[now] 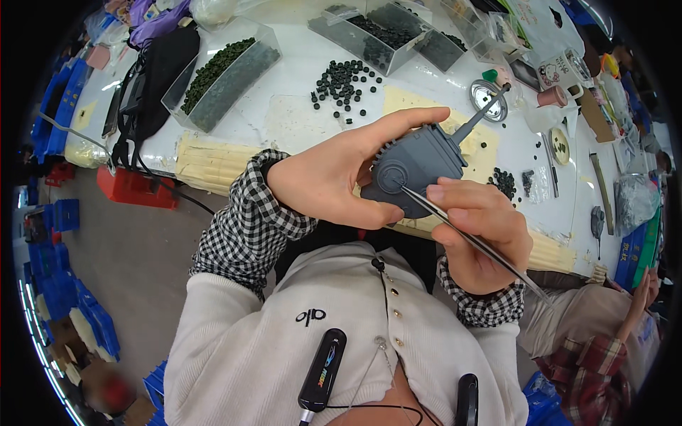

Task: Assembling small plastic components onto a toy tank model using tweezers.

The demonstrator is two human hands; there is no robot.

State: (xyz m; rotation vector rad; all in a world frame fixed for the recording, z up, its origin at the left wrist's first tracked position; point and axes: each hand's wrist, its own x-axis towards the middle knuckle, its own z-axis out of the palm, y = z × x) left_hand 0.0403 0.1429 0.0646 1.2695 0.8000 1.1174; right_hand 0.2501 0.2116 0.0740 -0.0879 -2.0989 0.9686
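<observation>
A grey toy tank turret [425, 157] with a long barrel is held over the table's near edge, its barrel pointing to the far right. My left hand [348, 167] wraps it from the left, thumb at the near side and fingers along the far side. In my right hand [486, 231] a pair of metal tweezers [472, 243] is pinched. The tweezers' tips touch the round hatch [393, 175] on top of the turret. Whether a small part sits between the tips is too small to tell.
Small black round parts [341, 85] lie loose on the white table [295, 117]. Clear bins [234, 85] of dark parts stand behind. A round metal tin [489, 99] and a mug [558, 74] are at the right. Another person's plaid sleeve [590, 373] shows at lower right.
</observation>
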